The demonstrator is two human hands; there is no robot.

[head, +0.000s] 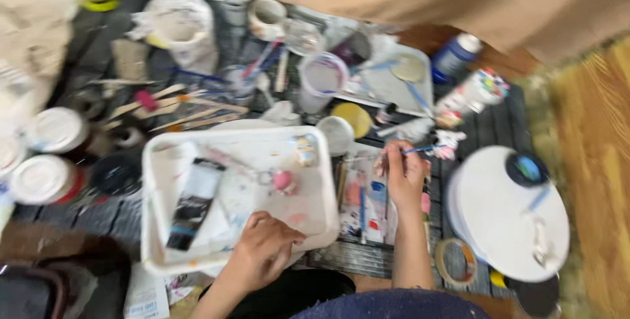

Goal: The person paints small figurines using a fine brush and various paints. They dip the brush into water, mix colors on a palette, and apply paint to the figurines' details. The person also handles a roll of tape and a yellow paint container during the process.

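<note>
My left hand (264,248) rests on the near edge of a white plastic tray (157,161), fingers curled over its rim. In the tray lie a black-and-white paint tube (194,202), a pink blob (283,180) and smears of paint. My right hand (401,173) is shut on a thin blue-handled brush (423,150), whose tip points right toward a small pink-and-white object (447,144). Under that hand lies a paint-smeared palette sheet (369,204). The picture is blurred by motion.
A round white lid (505,217) with a small blue paint pot (527,169) sits at the right. A tape roll (456,260) lies near it. Cups, jars, brushes and wooden sticks (184,112) crowd the far side. White-lidded jars (41,178) stand at the left. Tan cloth hangs above.
</note>
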